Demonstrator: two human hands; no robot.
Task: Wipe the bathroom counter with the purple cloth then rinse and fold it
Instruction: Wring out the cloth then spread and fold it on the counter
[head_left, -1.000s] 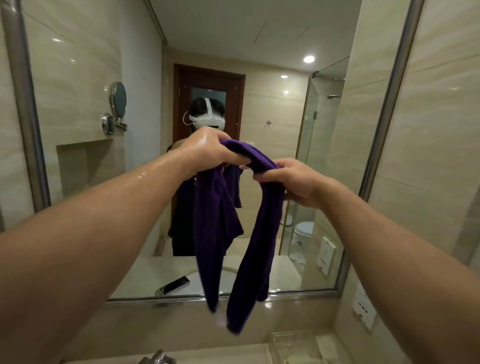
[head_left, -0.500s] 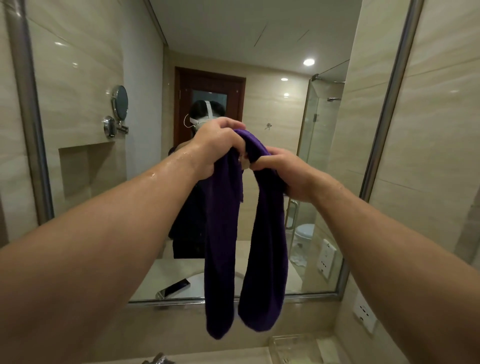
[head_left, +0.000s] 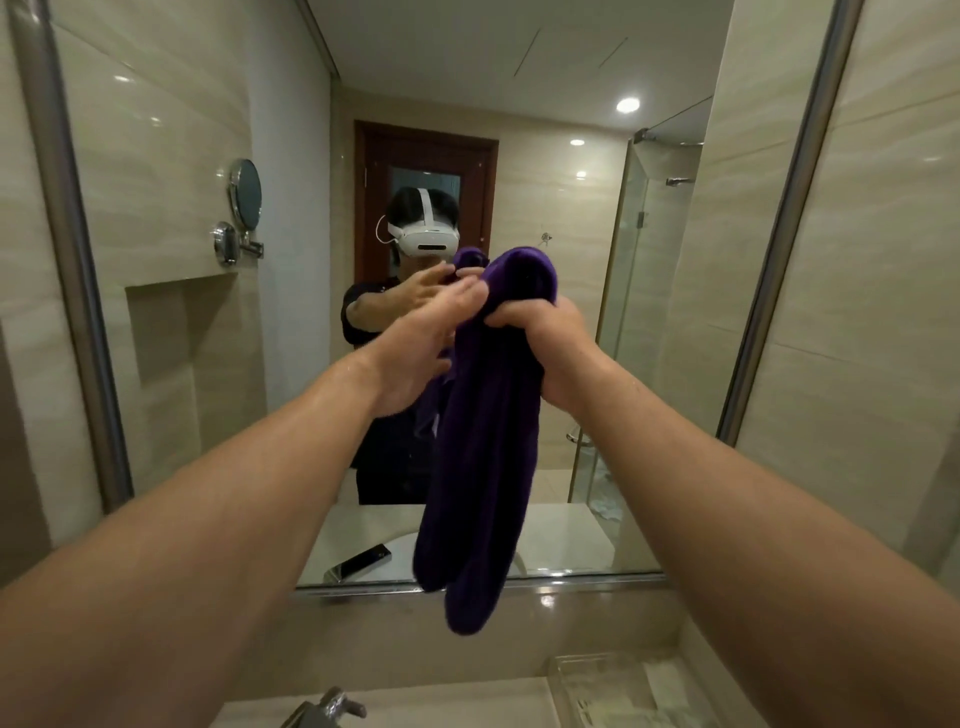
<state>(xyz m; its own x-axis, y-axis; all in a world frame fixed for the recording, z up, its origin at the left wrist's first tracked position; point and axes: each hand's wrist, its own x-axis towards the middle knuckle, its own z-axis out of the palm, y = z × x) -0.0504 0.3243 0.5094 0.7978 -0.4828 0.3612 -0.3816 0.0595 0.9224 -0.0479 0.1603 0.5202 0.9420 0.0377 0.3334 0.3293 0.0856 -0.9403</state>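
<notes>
The right hand grips the cloth at its folded top; both halves hang below that fist. The left hand, fingers spread, lies flat against it, just beside the grip.

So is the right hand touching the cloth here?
Touching. The head view shows the right hand clenched around the bunched top of the cloth, which hangs below it.

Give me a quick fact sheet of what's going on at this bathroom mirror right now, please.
Setting: bathroom mirror above a counter
Held item: purple cloth, doubled over, hanging down
Right hand: gripping the cloth near its top
Left hand: open, fingers against the cloth's side
Below: faucet at the bottom edge
In the reflection: phone lying on the counter
</notes>
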